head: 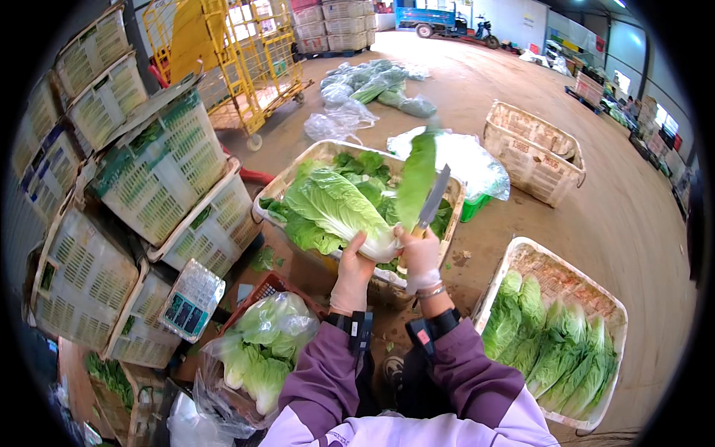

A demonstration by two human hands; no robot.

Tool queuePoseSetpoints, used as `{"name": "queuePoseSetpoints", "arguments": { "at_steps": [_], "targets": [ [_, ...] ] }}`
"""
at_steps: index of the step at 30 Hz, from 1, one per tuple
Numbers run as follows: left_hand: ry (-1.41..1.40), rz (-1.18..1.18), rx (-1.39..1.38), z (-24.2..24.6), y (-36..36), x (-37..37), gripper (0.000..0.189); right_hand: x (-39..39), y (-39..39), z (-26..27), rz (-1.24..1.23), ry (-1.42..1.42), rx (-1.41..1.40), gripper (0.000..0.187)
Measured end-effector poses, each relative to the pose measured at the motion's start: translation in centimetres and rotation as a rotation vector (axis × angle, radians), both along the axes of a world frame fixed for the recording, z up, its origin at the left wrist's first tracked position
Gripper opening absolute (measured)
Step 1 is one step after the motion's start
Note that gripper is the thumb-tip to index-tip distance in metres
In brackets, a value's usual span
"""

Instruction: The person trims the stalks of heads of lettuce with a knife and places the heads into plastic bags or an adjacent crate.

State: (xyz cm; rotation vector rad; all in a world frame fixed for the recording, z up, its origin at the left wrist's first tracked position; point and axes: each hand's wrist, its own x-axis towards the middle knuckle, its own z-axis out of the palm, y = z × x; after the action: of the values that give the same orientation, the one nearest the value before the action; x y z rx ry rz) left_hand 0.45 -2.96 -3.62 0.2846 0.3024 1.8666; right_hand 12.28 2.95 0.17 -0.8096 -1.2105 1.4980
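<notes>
My left hand [356, 275], in a thin clear glove, holds a head of napa cabbage [341, 209] near its white base, its leafy end pointing up and left. My right hand [420, 254], also gloved, grips a knife [433, 198] by its light handle, blade pointing up, and its fingers touch the cabbage base. A loose green leaf [416, 179], blurred at its tip, stands up from beside the right fingers; whether they pinch it I cannot tell. Beneath both hands is a white plastic crate [318, 150] filled with green leaves.
Cabbages lie in a white crate [617, 313] at right. Bagged cabbages [268, 346] are at lower left, beside a digital scale [191, 302]. Stacked crates [162, 167] rise at left near a yellow cage trolley [240, 67]. Beyond are plastic bags [368, 84] and another crate [530, 162].
</notes>
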Motion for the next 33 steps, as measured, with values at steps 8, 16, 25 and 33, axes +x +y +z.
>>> {"name": "queuePoseSetpoints", "arguments": {
  "at_steps": [8, 16, 25, 33],
  "targets": [
    [-0.087, 0.396, -0.044, -1.5, 1.4, -2.1, 0.056, -1.8, 4.9, -2.4, 0.136, 0.045, -0.270, 0.019],
    [0.023, 0.330, 0.153, 0.3, -0.5, -3.2, 0.060, 2.1, 8.9, -6.3, -0.051, -0.823, 0.108, 0.064],
    [0.692, 0.033, 0.040, 0.2, -3.2, -4.4, 0.070, 0.6, 0.5, -2.0, 0.692, 0.279, -0.536, 0.041],
    [0.399, 0.059, 0.143, 1.9, -3.5, -1.5, 0.075, 1.2, 0.6, -0.6, 0.123, -0.063, 0.220, 0.049]
  ]
}}
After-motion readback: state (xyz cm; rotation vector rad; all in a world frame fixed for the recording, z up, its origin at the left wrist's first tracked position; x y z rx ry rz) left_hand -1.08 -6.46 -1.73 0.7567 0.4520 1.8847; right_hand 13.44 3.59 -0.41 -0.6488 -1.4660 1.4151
